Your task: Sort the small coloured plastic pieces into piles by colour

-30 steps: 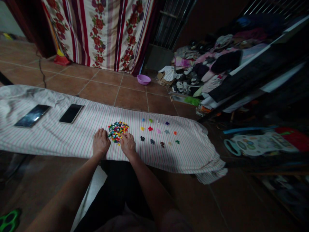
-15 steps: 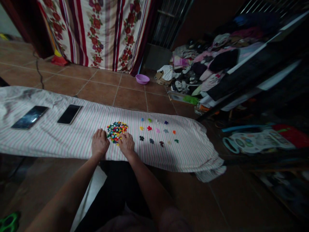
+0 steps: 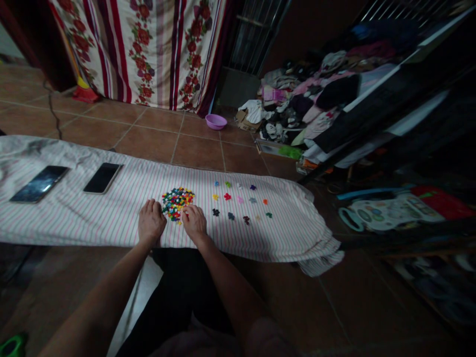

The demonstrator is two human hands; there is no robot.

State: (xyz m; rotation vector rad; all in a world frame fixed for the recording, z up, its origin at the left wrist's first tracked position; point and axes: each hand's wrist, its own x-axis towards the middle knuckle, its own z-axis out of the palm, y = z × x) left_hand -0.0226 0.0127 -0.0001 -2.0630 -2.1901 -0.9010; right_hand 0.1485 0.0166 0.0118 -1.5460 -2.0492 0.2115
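A round pile of small multicoloured pieces (image 3: 177,201) lies on the striped cloth (image 3: 238,238). My left hand (image 3: 151,220) rests on the cloth at the pile's left edge, its fingers lying flat. At the lower right edge of the pile is my right hand (image 3: 194,222), fingers curled and pinched together; whatever is between the fingertips is too small to make out. Right of it, little groups sorted by colour stand in three rows, among them a red group (image 3: 227,197), a black group (image 3: 215,212) and a purple group (image 3: 253,187).
Two dark flat devices, a larger one (image 3: 40,184) and a phone (image 3: 103,178), lie on the cloth at the left. Beyond it on the tiled floor are a purple basin (image 3: 216,122) and heaped clothes (image 3: 297,99). A white toy panel (image 3: 394,212) is at the right.
The whole view has shifted slightly, moving the scene a little left. My right hand stays at the pile's edge with its fingers slightly more drawn in; my left hand keeps its place.
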